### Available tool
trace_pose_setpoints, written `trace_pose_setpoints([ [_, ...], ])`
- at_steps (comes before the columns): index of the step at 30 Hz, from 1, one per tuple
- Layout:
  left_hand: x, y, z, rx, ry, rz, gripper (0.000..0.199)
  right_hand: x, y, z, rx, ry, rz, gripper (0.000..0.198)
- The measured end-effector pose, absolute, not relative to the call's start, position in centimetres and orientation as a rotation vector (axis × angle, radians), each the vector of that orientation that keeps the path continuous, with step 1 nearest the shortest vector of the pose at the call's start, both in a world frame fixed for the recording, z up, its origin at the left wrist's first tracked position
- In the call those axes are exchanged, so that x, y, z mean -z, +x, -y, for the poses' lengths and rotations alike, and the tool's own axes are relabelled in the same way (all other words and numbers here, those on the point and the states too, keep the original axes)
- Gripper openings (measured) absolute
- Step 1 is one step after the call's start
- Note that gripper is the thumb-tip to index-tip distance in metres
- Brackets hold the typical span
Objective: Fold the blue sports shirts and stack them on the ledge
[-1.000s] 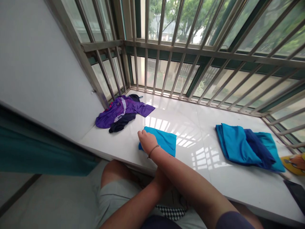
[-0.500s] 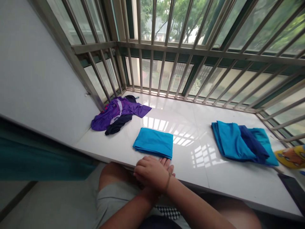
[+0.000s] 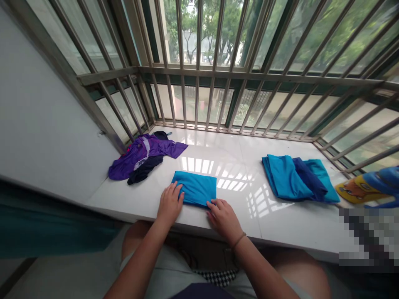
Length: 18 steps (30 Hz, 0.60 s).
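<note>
A folded bright blue cloth (image 3: 198, 187) lies flat on the white ledge in front of me, some small creases on its top. My left hand (image 3: 170, 202) rests on its left edge, with the fingers stretched over the fabric. At the near right corner, my right hand (image 3: 223, 219) touches the cloth with its fingertips, the fingers loosely extended; a thin band circles that wrist. Both hands are apart, one at each side of the cloth.
On the ledge (image 3: 230, 145), a crumpled purple garment (image 3: 149, 151) with dark fabric lies left. Folded blue cloths (image 3: 286, 178) lie right, beside a yellow and blue printed object (image 3: 358, 189). Metal bars (image 3: 215, 74) line the window behind. A pixelated patch covers the lower right.
My hands were crossed at the cloth's near edge; they have separated to its left and right sides. The view has shifted slightly to the right.
</note>
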<state>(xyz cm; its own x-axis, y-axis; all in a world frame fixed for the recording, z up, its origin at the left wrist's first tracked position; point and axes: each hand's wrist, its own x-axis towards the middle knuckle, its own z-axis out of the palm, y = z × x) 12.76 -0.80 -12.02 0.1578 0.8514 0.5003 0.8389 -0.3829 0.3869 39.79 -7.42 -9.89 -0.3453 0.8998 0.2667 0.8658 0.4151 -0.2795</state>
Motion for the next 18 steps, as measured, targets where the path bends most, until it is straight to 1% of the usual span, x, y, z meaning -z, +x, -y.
trace_pose_setpoints([
  [1, 12.3, 12.5, 0.4, -1.021, 2.353, -1.76, 0.035, 9.3, 39.8, 7.4, -0.184, -1.57, 2.259, 0.028],
  [4, 13.0, 12.2, 0.1, -1.023, 2.254, -1.856, 0.035, 7.6, 39.9, 6.2, -0.38, -1.865, 1.997, 0.035],
  [5, 13.0, 12.2, 0.2, -1.034, 2.223, -1.897, 0.034, 7.1, 39.9, 5.5, -0.467, -1.949, 1.877, 0.036],
  [6, 13.0, 12.2, 0.3, -1.045, 2.198, -1.932, 0.033, 6.8, 39.9, 4.7, -0.578, -2.0, 1.756, 0.04],
  [9, 13.0, 12.1, 0.5, -1.066, 2.173, -1.949, 0.024, 6.5, 39.3, 2.3, -1.017, -1.959, 1.35, 0.074],
  [10, 13.0, 12.1, 0.6, -1.069, 2.174, -1.94, 0.021, 6.6, 39.0, 1.6, -1.145, -1.911, 1.203, 0.083],
  [11, 13.0, 12.0, 0.6, -1.068, 2.176, -1.934, 0.019, 6.7, 38.7, 1.0, -1.241, -1.864, 1.073, 0.088],
  [12, 12.9, 12.0, 0.5, -1.064, 2.178, -1.933, 0.018, 6.8, 38.3, 0.6, -1.314, -1.822, 0.973, 0.086],
  [13, 12.9, 12.0, 0.5, -1.06, 2.18, -1.933, 0.017, 6.9, 38.0, 0.3, -1.378, -1.781, 0.904, 0.079],
  [16, 12.8, 11.9, 0.5, -1.043, 2.201, -1.919, 0.015, 7.1, 37.0, 0.1, -1.576, -1.643, 0.82, 0.046],
  [18, 12.7, 11.9, 0.6, -1.023, 2.228, -1.894, 0.015, 7.1, 36.6, 0.3, -1.675, -1.552, 0.765, 0.035],
])
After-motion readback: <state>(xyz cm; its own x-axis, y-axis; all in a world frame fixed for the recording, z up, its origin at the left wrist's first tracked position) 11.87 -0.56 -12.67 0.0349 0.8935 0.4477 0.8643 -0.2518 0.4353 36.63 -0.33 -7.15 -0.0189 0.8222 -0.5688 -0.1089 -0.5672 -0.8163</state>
